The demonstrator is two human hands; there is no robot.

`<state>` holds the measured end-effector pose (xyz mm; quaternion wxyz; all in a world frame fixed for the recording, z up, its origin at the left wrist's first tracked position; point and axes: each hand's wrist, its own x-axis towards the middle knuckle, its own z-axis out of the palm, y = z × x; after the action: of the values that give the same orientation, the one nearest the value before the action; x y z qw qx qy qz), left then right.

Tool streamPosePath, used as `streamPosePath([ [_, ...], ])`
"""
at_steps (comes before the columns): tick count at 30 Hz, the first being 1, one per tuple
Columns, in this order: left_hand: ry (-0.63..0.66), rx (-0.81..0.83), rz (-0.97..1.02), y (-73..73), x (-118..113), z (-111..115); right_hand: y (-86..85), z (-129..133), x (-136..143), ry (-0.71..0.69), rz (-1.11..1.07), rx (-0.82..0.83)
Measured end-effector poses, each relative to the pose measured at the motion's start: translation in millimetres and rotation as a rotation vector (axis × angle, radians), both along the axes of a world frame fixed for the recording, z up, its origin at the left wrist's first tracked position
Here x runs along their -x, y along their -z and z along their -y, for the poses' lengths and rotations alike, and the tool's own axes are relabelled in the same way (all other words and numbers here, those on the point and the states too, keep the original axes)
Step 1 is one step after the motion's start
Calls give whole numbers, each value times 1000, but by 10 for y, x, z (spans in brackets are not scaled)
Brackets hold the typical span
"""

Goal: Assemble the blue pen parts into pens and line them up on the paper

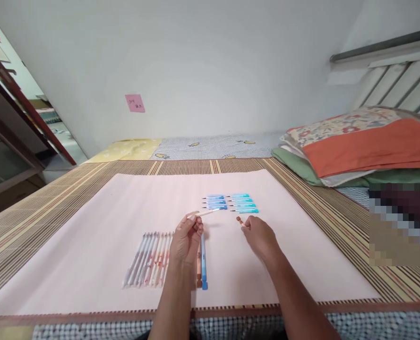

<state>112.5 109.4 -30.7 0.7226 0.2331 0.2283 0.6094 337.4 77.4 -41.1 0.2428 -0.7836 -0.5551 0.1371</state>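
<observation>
Pale pink paper: one big sheet (99,203), spread nearly flat, its far edge slightly wavy. Under it, a striped mat (337,226) in tan and dark brown, showing left, right and beyond the sheet; a brown binding runs along the sheet's near edge. Checked cloth (217,147) with yellow motifs past the sheet's far edge, yellow cloth (128,150) to its far left.

Plain whitish wall (224,61) behind the sheet, bearing a pink note (135,103); writing too small to read. Right of the sheet, at the far end: orange and floral pillow (365,151) on green bedding (295,167), with pale slats (394,82) and a grey rail (383,45) above. Far left of the sheet, a doorway (59,130) into another room.

Left hand (185,236) over the sheet's middle, fingers curled, thumb and fingers pinching a slim pale pen (206,213). Right hand (261,233) over the sheet, right of centre, nearly closed, gripping a small brown-ended piece (239,220).

On the sheet's far half: blue refills (215,202), teal refills (243,204) just right of them, tips leftward. Near half, left of centre: a row of pens (153,262), partly behind the left arm; brown pen (199,271) and blue pen (204,264) side by side at the row's right.
</observation>
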Motion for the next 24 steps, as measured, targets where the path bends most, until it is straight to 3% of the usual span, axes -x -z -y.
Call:
streamPosePath([
  [3,8,8,-7,-18,-2,5,39,-3,-68,22,-225,-81],
  [8,27,22,-23,5,-62,37,-61,-36,-87,1,-1046,-373],
  [10,42,27,-35,6,-89,43,-137,-19,-9,-32,-1249,-447],
  [17,52,28,-92,-23,-114,64,-283,46,297,-80,-1416,-509],
  [24,40,31,-122,-34,-131,70,-302,53,352,-129,-1421,-497],
])
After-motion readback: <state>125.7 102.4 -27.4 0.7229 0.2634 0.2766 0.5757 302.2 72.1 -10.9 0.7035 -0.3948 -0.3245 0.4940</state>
